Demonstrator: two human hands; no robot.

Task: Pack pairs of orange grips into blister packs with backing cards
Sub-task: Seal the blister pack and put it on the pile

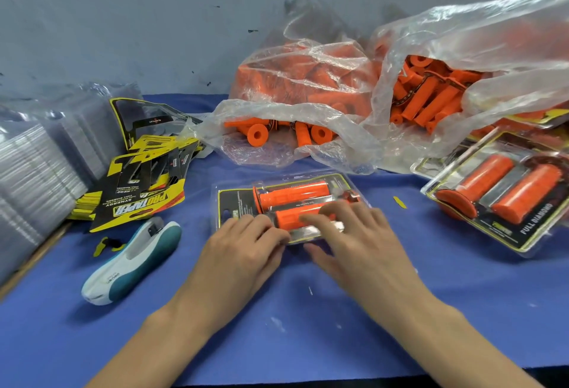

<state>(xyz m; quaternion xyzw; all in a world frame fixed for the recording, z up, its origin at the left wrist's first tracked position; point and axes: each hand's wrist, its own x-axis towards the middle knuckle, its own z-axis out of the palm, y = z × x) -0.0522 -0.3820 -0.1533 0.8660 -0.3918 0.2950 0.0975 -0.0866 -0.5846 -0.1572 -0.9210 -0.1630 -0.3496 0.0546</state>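
Note:
A clear blister pack (237, 200) with a black-and-yellow backing card lies in the middle of the blue table. Two orange grips (292, 195) lie side by side inside it. My left hand (243, 249) rests on the pack's near left corner, its fingertips bent down on the edge. My right hand (354, 233) lies over the near grip with straight fingers pressing on the clear cover. A finished pack (498, 193) with two orange grips lies at the right. Loose orange grips (431, 101) fill two clear plastic bags at the back.
A heap of black-and-yellow backing cards (144, 190) sits at the left, beside stacks of empty clear blisters (34, 169). A white-and-teal stapler (132, 261) lies left of my left hand. Small yellow scraps (399, 202) dot the blue table (308, 326). A grey wall stands behind.

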